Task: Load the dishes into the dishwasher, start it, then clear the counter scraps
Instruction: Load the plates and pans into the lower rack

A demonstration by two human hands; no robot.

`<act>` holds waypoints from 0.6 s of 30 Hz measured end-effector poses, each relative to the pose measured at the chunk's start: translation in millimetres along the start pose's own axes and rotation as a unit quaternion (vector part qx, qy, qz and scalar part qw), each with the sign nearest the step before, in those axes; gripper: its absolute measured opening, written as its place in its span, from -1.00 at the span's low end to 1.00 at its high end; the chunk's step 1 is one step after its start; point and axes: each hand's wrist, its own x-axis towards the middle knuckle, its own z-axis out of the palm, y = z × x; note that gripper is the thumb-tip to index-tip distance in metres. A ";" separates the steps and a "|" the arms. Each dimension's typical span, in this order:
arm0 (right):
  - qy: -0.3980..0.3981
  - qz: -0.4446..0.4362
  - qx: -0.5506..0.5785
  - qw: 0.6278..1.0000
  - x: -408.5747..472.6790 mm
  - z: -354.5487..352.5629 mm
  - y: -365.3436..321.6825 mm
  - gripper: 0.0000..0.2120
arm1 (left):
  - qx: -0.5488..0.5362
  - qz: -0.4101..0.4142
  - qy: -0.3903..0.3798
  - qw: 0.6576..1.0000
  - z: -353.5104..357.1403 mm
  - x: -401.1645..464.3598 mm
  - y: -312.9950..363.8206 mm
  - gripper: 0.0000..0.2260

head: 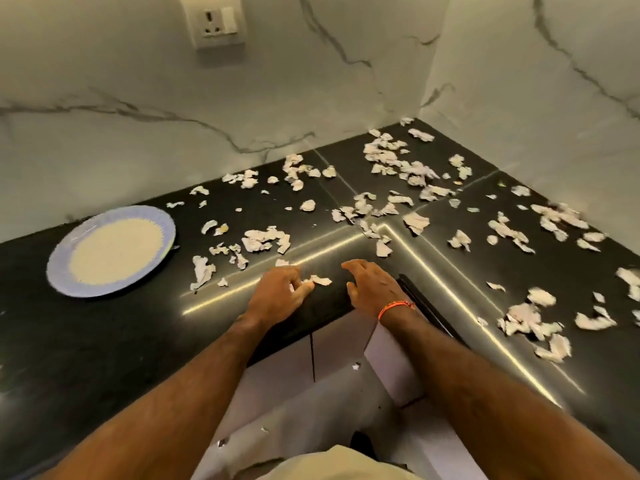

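Filling most of the view is a black L-shaped table that bends around an inner corner, with white marble walls behind it on two sides. A wall socket sits high on the left wall. Thin lines of reflected light follow the front edge of the table on both sides of the corner.

Two bare arms reach forward from the bottom of the view to this inner corner. Below them, white cabinet fronts are visible, with a few small bits lying low down there.

On the left part of the table lies a round plate with a pale blue rim and a cream middle. It lies flat, well apart from both hands.

The left hand rests at the table edge, its fingers curled, and a small scrap is touching its fingertips; I cannot tell if it really grips it. The right hand is just beside, palm down, fingers bent and loose, holding nothing. An orange thread is tied around the right wrist.

Scraps of torn pale paper are spread over the whole table, most densely near the far corner and along the right side.
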 end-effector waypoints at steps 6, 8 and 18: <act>-0.045 -0.104 -0.013 0.993 67.9 10.7 -38.0 -0.57 | 0.051 -0.079 0.040 0.995 -37.7 -6.1 -46.1 -0.86; -0.061 -0.129 -0.012 0.990 85.0 16.4 -55.3 -0.57 | 0.063 -0.114 0.041 0.991 -47.4 -9.6 -66.8 -0.76; -0.115 -0.190 -0.040 0.974 177.6 49.4 -155.0 -0.44 | 0.068 -0.275 0.093 0.955 -122.2 -11.8 -151.6 -0.49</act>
